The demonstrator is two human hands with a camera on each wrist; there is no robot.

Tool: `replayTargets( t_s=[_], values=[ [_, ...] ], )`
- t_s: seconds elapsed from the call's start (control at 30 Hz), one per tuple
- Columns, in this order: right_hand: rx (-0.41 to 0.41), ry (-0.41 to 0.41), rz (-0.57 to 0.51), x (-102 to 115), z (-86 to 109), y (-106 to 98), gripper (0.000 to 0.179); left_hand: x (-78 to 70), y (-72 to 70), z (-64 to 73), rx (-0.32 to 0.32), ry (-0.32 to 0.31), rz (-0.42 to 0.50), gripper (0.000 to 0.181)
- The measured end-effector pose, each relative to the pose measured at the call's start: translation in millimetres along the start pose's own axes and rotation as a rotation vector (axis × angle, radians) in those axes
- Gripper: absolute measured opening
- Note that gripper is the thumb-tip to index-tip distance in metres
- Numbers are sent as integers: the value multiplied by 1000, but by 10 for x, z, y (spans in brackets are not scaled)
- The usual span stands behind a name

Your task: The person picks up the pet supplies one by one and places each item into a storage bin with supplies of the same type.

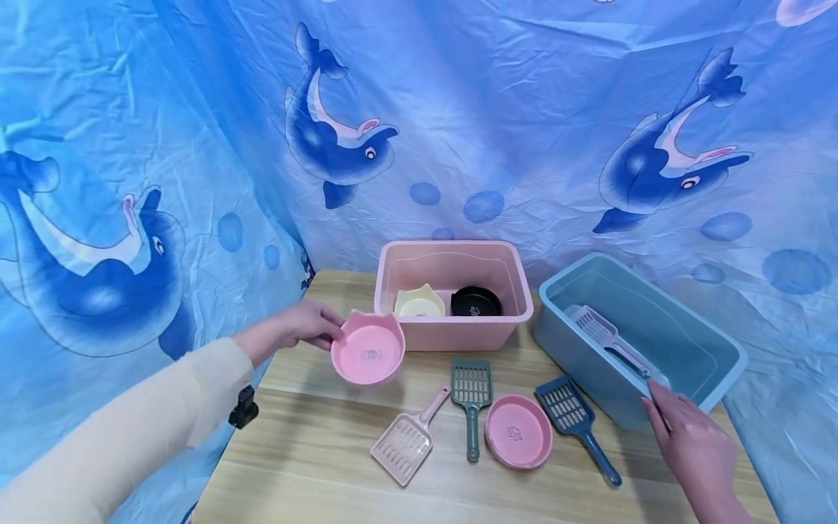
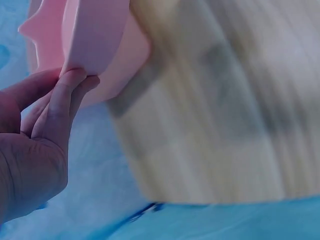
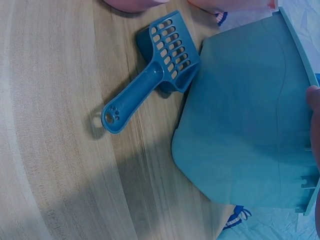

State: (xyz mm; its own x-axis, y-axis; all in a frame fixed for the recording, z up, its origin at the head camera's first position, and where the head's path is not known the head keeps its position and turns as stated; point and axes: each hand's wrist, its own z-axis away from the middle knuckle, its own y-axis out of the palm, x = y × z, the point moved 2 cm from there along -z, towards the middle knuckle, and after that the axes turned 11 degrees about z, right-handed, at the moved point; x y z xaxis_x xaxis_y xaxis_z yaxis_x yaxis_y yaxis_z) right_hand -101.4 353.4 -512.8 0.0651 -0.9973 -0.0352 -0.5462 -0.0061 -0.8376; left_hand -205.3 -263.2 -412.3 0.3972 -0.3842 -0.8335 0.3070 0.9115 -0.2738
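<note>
Plainly, the left hand pinches a pink eared bowl by its rim, front-left of the pink bin holding 2 bowls; right of that bin, the right hand is at a lilac scoop, its hold unclear.

Views around the light-blue rectangular plastic bin
The bin is overlooked from above by the head camera; shared with the near, downward views are the dark-blue slotted plastic scoop beside it (right wrist) and the pink cat-eared plastic bowl left of it (left wrist).
</note>
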Motion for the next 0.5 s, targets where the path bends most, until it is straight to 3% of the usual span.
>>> replayTargets(
  t_s=[0.1, 0.2, 0.37, 0.5],
  values=[
    [1, -2, -1, -2, -8, -3, 52, -287, -96, 64, 0, 26, -72, 39],
    [-5, -4, -3, -2, -6, -1, 51, -564, -167, 43, -14, 28, -144, 40],
    [-32, -2, -3, 2, 15, 0, 49, -944, -196, -169, -47, 26, -203, 39],
    [-43, -6, -14, 16, 21, 0, 49, -1110, -174, -367, -43, 37, -178, 40]
  ],
)
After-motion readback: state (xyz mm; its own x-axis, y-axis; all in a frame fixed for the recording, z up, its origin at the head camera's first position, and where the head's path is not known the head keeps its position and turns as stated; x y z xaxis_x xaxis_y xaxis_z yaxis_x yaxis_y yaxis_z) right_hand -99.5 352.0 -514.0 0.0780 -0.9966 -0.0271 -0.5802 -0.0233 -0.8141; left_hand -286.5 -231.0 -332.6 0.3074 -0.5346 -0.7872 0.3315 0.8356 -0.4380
